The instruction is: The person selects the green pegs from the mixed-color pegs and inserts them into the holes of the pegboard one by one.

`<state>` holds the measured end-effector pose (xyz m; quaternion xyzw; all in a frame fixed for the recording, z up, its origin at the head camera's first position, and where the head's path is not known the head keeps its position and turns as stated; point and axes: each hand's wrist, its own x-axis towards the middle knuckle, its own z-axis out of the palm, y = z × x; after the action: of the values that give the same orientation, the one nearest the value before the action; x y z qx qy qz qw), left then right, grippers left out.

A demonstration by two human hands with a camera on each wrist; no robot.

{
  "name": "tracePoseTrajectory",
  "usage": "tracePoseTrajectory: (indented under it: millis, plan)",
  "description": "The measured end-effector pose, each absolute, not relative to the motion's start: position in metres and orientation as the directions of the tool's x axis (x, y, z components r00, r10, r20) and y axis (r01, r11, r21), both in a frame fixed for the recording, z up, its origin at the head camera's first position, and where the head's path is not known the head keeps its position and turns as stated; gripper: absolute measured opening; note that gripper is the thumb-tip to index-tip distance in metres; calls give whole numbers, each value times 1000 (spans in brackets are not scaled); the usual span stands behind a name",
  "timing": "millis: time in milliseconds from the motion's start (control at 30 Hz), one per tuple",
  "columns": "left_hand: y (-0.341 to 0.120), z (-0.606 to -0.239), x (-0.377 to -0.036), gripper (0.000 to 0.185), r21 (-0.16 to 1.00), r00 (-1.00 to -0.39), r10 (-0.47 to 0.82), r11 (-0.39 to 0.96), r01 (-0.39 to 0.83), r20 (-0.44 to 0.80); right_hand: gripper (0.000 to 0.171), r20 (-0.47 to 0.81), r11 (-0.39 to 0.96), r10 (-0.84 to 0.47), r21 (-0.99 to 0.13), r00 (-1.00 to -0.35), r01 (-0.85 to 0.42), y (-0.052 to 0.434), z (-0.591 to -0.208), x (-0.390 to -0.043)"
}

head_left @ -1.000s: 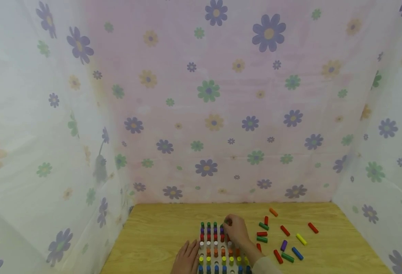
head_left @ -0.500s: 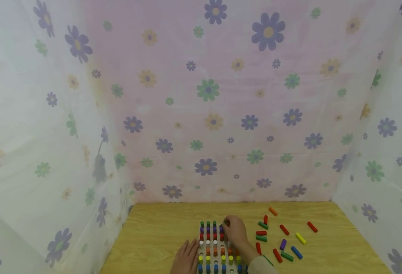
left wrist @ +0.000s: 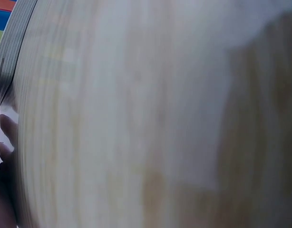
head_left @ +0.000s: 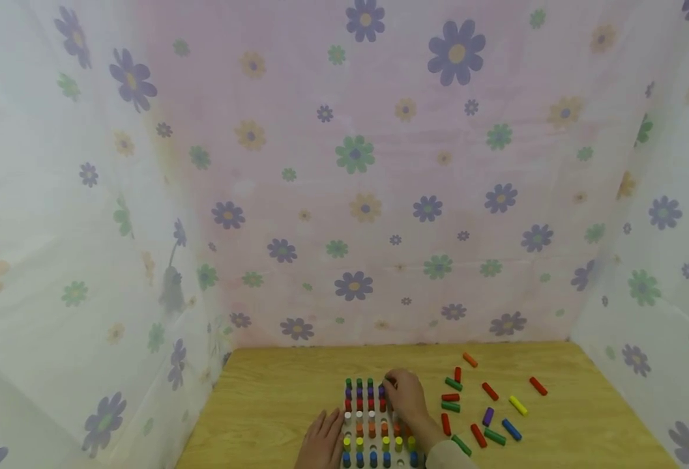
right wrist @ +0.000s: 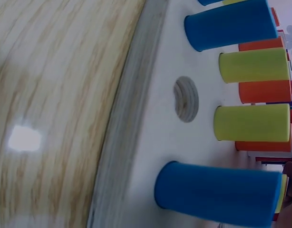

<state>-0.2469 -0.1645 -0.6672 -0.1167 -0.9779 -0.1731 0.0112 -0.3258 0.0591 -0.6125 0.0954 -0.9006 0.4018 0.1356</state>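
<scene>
Right hand (head_left: 405, 396) pinched a peg, colour hidden, upright at the white wooden pegboard's (head_left: 352, 422) 1 o'clock corner. Left hand (head_left: 322, 441) lay flat, fingers straight, touching its 9 o'clock edge; right was nearer the hole.

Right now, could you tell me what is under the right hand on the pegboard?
The right hand covers the pegboard's far right corner; coloured pegs stand beside it. What lies beneath is hidden.

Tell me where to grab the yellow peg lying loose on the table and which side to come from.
Pinch the yellow peg across its round middle, coming straight down from above. It lies flat on the table, slanted, with bare wood along both long sides, so fingers likely fit either side. The purple peg and blue peg lie close on its near-left side, so avoid a low sideways approach from there.
</scene>
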Motion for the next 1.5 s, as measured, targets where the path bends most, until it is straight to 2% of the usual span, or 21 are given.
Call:
tracePoseTrajectory:
  millis: [233, 467, 767, 1033, 1300, 1500]
  plan:
    - [-164, -669, -245, 54, 330, -971, 223, 913, 239, 87, 15, 333, 651, -69, -699, -941, -295, 59, -617, -321]
    - [-164, -668, -244, 55, 337, -971, 219, 911, 237, 91, 12, 342, 651, -46, -703, -939, -288, 57, -618, -322]
    - [-164, -667, -243, 55, 312, -966, 234, 914, 257, 110, 8, 270, 663, -3, -720, -963, -204, 55, -617, -324]
    - [-163, -662, -242, 53, 309, -969, 232, 918, 248, 88, 9, 243, 689, -52, -693, -969, -211, 55, -614, -325]
    - [-162, -661, -241, 53, 319, -973, 215, 919, 229, 79, 14, 245, 691, -30, -695, -969, -197, 53, -616, -325]
    - [-163, -663, -243, 53, 334, -973, 220, 914, 230, 70, 27, 216, 689, 2, -708, -976, -156, 51, -615, -325]
